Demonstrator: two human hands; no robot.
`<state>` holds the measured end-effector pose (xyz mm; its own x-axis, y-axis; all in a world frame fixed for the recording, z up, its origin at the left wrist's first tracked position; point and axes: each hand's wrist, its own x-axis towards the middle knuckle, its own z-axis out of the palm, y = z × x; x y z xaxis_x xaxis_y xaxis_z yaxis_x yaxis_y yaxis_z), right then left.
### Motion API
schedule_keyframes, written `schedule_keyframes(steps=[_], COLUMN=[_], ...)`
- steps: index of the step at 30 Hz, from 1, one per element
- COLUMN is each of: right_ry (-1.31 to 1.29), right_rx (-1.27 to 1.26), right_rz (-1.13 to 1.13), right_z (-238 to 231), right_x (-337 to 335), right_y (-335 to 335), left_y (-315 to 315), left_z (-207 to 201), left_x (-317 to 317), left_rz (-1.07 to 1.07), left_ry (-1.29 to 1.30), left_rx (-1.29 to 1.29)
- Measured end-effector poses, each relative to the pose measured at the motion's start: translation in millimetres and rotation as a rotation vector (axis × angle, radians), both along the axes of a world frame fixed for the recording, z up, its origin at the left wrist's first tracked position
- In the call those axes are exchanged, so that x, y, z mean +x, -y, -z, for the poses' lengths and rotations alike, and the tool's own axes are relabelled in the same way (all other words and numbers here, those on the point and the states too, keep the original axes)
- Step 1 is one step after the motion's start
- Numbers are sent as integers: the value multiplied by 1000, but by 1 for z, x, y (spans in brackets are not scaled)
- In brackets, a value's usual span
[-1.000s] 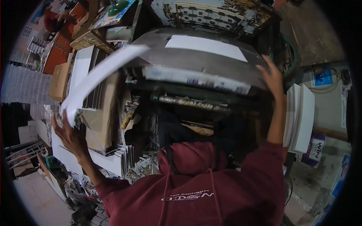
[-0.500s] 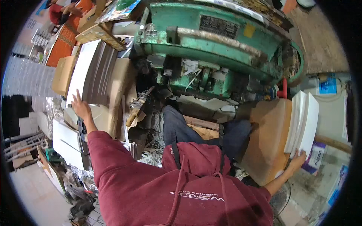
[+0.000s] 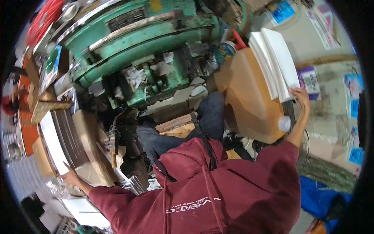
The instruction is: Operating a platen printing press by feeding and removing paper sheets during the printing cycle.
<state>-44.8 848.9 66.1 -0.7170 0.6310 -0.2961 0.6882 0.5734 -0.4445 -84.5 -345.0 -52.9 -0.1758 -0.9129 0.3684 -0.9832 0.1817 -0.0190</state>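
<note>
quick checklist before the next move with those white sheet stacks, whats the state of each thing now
1. Right hand on the white sheet stack: ok, it touches the near edge.
2. That stack sits on the tan board: ok, sheets fanned and leaning.
3. Left hand at the left sheet pile: ok, touching its near end.
4. Firmness of either grip: cannot tell.
5. Green machine apart from both hands: ok.

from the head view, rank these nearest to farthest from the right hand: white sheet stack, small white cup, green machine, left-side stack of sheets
From the right hand:
1. white sheet stack, touching it, upper right.
2. small white cup, just below it.
3. green machine, top centre.
4. left-side stack of sheets, far left, by the left hand.
</note>
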Motion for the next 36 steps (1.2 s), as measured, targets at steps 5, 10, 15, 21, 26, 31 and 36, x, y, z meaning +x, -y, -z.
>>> schedule_keyframes(steps=[5, 10, 15, 21, 26, 31, 36], right_ry=[-20, -90, -489, -913, -1051, -855, -355], right_rx=[-174, 49, 712, 686, 33, -291, -561], right_rz=[138, 140, 105, 120, -181, -535, -753], right_z=[-11, -3, -22, -124, -121, -33, 57], right_x=[-2, 1, -5, -48, -100, -162, -228], right_y=[24, 53, 89, 136, 220, 285, 345], left_y=[-63, -191, -347, -412, -423, -413, -385], left_z=[2, -30, -74, -118, -75, -74, -105], left_x=[-42, -112, -170, -279, -272, -132, -18], left_rz=[659, 1184, 1569, 1921, 1581, 1853, 1910], left_ry=[-87, -232, -548, -408, 414, 467, 231], left_rx=[-433, -348, 1, 313, 842, 436, 551])
